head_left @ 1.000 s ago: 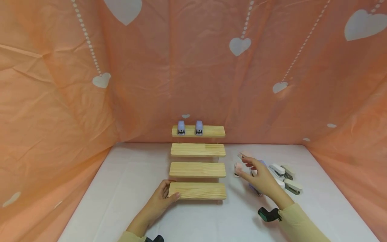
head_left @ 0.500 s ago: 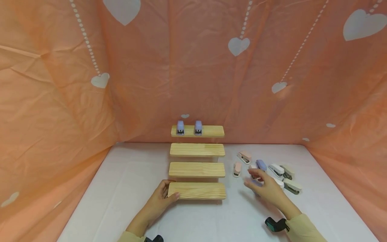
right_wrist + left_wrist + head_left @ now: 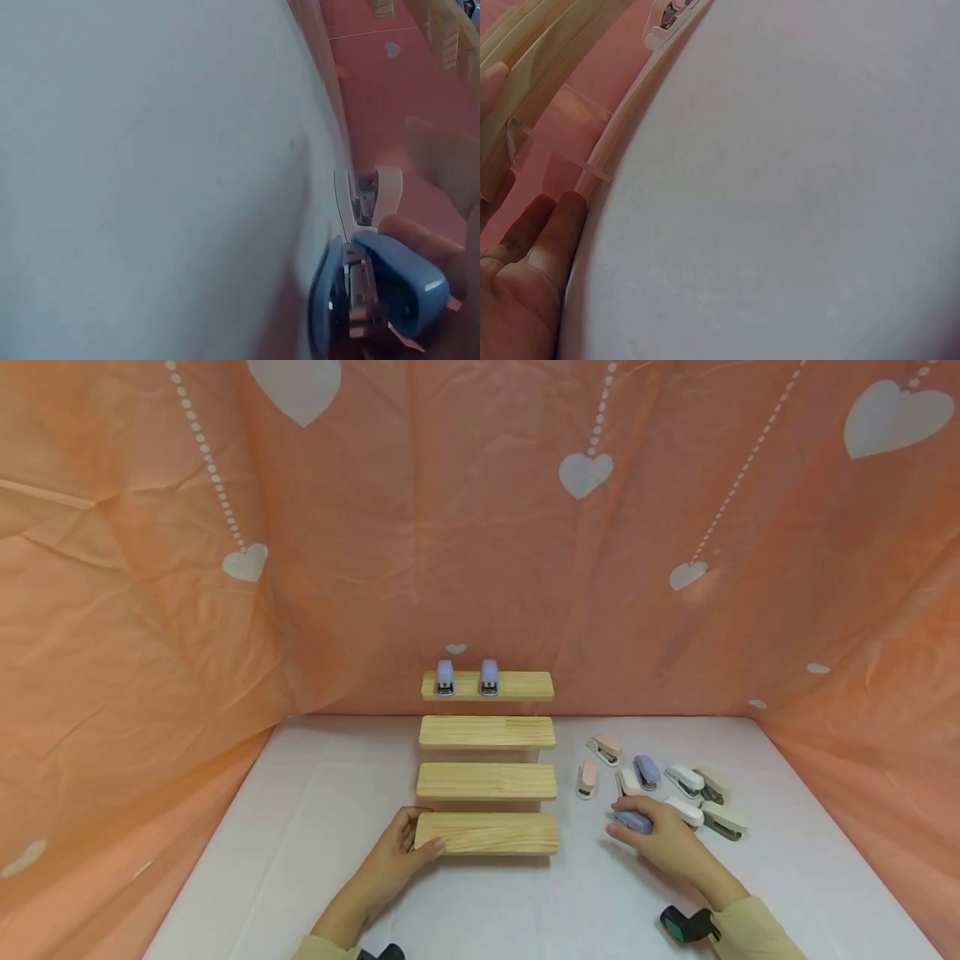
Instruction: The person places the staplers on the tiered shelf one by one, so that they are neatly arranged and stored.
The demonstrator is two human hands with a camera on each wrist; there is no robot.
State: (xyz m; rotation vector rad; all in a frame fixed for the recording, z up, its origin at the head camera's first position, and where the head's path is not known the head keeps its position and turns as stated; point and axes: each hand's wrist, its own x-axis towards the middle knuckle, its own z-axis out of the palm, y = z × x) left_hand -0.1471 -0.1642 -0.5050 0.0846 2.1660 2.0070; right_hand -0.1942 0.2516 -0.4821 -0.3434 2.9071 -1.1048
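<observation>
My left hand (image 3: pixel 405 850) grips the left end of a stepped wooden display rack (image 3: pixel 487 833), thumb on its lowest plank. In the left wrist view, fingers (image 3: pixel 559 225) lie beneath the plank, beside a clear support. My right hand (image 3: pixel 671 843) is around a small purple stapler (image 3: pixel 633 821) on the table. The right wrist view shows this stapler (image 3: pixel 405 281) front-on, a fingertip at its far side and the blurred thumb (image 3: pixel 446 161) standing apart. Beyond it is a pale pink stapler (image 3: pixel 367 199). Two purple staplers (image 3: pixel 445 677) stand on the top plank.
Around the right hand lie more staplers: pink (image 3: pixel 606 748), purple (image 3: pixel 647 772), white (image 3: pixel 685 780) and cream-and-green (image 3: pixel 724 821). The white table (image 3: pixel 337 760) meets an orange curtain (image 3: pixel 360 568) with heart prints at the back and sides.
The right hand has moved from the pink staplers, toward the right and nearer, down to the purple stapler. The pink ones now lie uncovered. The left hand keeps its grip.
</observation>
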